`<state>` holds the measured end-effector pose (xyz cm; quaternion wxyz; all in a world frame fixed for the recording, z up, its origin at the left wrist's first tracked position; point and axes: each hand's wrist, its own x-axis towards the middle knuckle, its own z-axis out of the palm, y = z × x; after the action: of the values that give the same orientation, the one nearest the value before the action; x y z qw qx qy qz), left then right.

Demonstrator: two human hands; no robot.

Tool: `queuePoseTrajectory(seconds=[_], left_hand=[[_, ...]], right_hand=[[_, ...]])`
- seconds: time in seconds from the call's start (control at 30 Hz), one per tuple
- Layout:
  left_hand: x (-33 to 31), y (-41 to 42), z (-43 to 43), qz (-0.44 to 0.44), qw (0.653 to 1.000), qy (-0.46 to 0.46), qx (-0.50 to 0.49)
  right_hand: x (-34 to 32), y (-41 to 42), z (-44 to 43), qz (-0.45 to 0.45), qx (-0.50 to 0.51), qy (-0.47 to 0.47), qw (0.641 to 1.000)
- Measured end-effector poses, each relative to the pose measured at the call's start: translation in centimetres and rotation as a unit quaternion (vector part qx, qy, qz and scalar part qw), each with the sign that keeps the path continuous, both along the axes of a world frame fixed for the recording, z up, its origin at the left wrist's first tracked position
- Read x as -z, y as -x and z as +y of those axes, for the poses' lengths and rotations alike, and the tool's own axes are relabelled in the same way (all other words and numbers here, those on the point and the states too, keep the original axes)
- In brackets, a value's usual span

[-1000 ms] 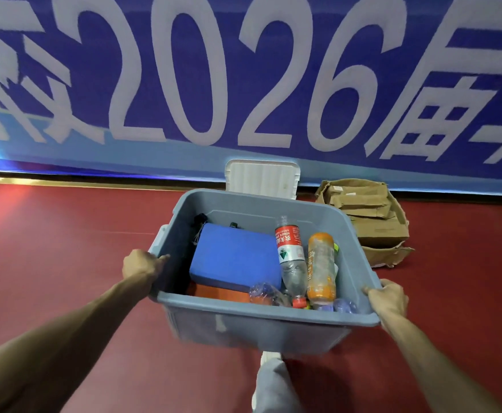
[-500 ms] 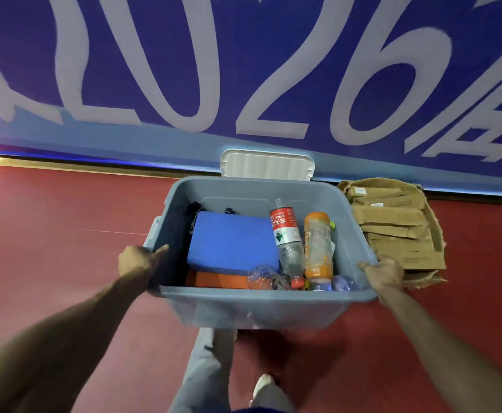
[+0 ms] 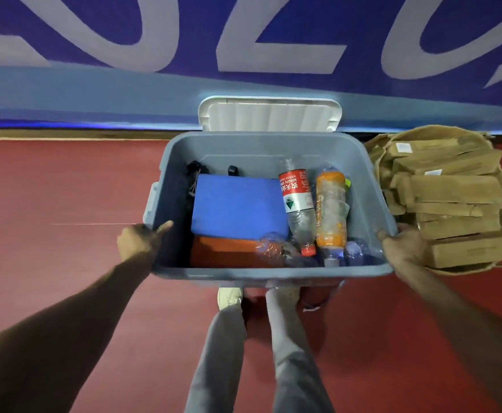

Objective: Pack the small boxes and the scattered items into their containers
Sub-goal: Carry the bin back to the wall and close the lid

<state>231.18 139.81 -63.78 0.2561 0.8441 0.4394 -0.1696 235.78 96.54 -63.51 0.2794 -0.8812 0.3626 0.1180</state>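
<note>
The grey bin [image 3: 273, 273] is in both hands and looks lifted off the red floor [image 3: 50, 189], with the person's shoes just under its near edge. The left hand [image 3: 138, 242] grips the left rim with the thumb lying on top. Its other fingers are hidden under the rim. The right hand [image 3: 404, 248] curls round the right rim near the front corner. Inside the bin, a blue block [image 3: 238, 207] lies on an orange block [image 3: 223, 254]. Beside them lie a water bottle [image 3: 296, 201] and an orange bottle [image 3: 331, 213], and some crushed bottles sit at the front. The white lid [image 3: 270, 114] leans on the wall behind. The small brown boxes [image 3: 452, 198] sit piled in a torn brown container [image 3: 440, 131] just beside the bin on the right. I think the job now is to set the bin down close to them. To do it well, hold the bin level so the bottles do not roll. Lower it slowly, and mind the toes underneath. Put it down beside the brown boxes, not on them, and leave room to reach the lid.
</note>
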Motion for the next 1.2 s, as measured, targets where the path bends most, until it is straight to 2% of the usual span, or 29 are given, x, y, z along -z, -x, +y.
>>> queuePoseTrajectory(seconds=[0.2, 0.33, 0.5, 0.63, 0.7, 0.8, 0.93, 1.07, 1.2], left_hand=[[11.1, -3.9, -1.3, 0.0, 0.999, -0.002, -0.051], [17.4, -5.8, -2.4, -0.008, 0.998, -0.001, -0.07], [23.9, -6.3, -2.9, -0.022, 0.997, -0.004, -0.069], [27.3, -5.1, -3.2, -0.023, 0.997, -0.005, -0.075], [28.0, -3.9, -3.5, 0.001, 0.995, 0.027, -0.1], [28.4, -2.4, -4.0, 0.04, 0.978, 0.131, -0.157], [27.2, -1.6, -3.9, 0.107, 0.956, 0.224, -0.158], [24.2, -3.6, -5.4, 0.116, 0.967, 0.187, -0.129], [19.4, -9.0, -7.7, 0.067, 0.978, 0.181, -0.072]], right_hand=[[11.3, -4.5, -1.7, 0.034, -0.004, 0.038, 0.999], [18.1, -6.2, -2.6, 0.029, -0.013, 0.022, 0.999], [25.5, -6.0, -2.5, 0.004, -0.012, 0.035, 0.999], [29.3, -3.8, -3.0, -0.004, -0.049, 0.047, 0.998], [30.0, -2.7, -3.2, 0.033, -0.046, 0.032, 0.998], [30.5, -1.1, -3.4, 0.092, -0.044, 0.026, 0.994], [30.9, -0.5, -3.8, 0.166, -0.031, -0.002, 0.986], [29.2, -2.0, -4.0, 0.214, -0.047, -0.045, 0.975], [25.3, -6.5, -3.0, 0.171, -0.085, -0.052, 0.98]])
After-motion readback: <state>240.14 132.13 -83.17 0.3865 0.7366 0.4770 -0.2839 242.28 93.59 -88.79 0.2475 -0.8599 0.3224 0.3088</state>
